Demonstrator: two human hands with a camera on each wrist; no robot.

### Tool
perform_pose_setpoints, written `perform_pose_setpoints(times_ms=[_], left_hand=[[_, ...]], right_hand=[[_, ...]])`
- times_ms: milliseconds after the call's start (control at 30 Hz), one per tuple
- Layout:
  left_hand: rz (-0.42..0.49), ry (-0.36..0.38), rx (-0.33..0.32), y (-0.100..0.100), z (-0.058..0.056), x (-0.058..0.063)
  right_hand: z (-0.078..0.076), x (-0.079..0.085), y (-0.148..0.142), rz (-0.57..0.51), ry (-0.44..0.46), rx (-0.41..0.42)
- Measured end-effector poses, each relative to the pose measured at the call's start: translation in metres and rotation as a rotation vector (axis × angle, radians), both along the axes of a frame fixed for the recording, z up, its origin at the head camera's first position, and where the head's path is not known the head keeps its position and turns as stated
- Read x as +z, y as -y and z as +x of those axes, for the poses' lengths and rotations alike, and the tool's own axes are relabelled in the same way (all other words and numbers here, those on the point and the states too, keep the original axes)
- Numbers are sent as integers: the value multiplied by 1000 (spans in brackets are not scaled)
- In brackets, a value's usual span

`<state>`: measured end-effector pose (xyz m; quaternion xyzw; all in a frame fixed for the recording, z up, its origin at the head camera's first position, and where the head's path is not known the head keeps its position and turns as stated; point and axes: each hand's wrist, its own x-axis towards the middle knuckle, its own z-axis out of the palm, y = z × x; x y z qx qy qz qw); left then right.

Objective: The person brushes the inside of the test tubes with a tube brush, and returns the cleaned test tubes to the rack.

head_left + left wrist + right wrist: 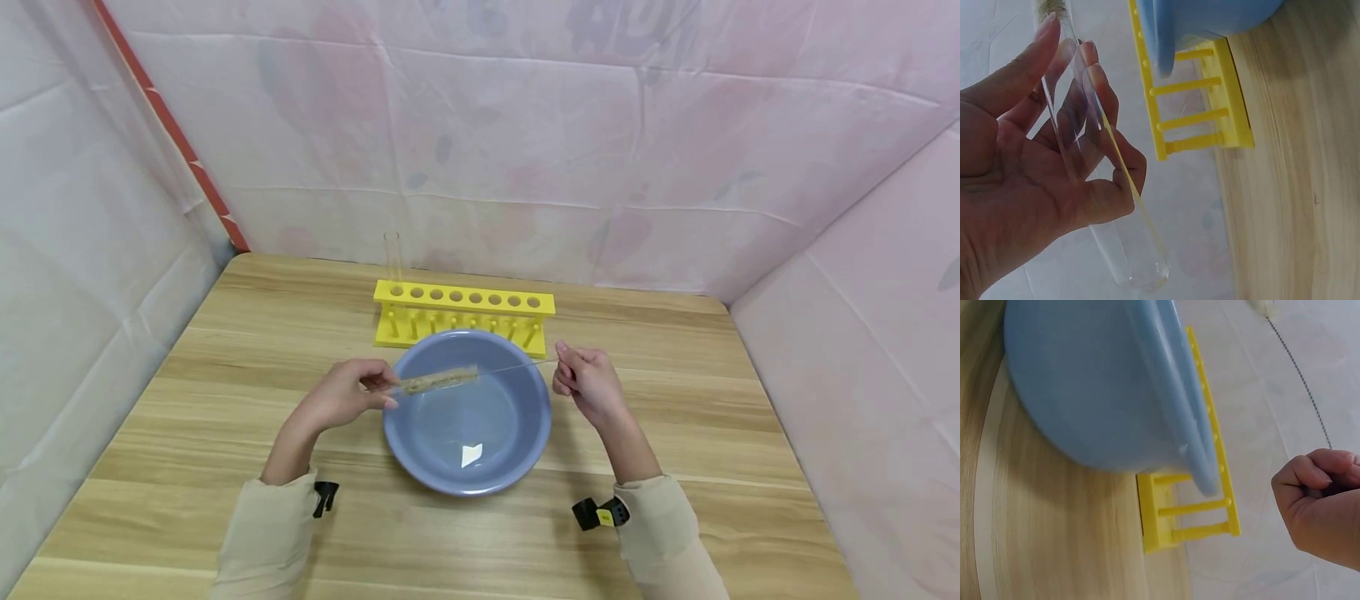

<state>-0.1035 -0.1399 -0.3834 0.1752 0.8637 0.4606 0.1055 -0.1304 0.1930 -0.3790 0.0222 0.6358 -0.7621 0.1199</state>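
My left hand [348, 393] holds a clear glass test tube [1113, 250] between thumb and fingers, tilted over the left side of a blue basin [392, 417]. Inside the tube sit the pale bristles of a test tube brush [441, 380]. The brush's thin twisted wire handle [1302, 374] runs right from the tube's mouth, bowing slightly. At the handle's far end, my right hand [592, 385] grips it with curled fingers, above the basin's right rim. Water in the basin reflects a bright patch of light.
Right behind the basin stands a yellow test tube rack [465, 297] with a row of holes and upright pegs. One upright glass test tube [393, 258] is in its leftmost hole. Pale printed cloth [487, 125] hangs behind the wooden table [247, 367] and along both sides.
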Motion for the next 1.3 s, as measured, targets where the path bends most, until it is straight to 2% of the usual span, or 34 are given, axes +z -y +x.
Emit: perform_pose_setpoints(times_ms=[267, 400, 500, 700, 800, 900, 1033, 1300], left_hand=[[10, 25, -24, 7, 2, 0], [10, 25, -30, 9, 3, 1], [9, 6, -43, 11, 3, 1], [-22, 2, -21, 12, 5, -1], [-38, -10, 0, 12, 5, -3], [-49, -23, 21, 14, 5, -3], [-65, -31, 43, 16, 5, -3], [-66, -37, 39, 16, 3, -3]], right_hand=[[0, -6, -3, 62, -148, 28], [-1, -6, -5, 72, -179, 36], [0, -5, -5, 60, -143, 40], [0, -4, -8, -35, 56, 41], [-1, -4, -10, -70, 113, 44], [-2, -5, -13, -66, 114, 48], [-2, -5, -17, -34, 66, 53], [-1, -6, -26, -31, 39, 69]])
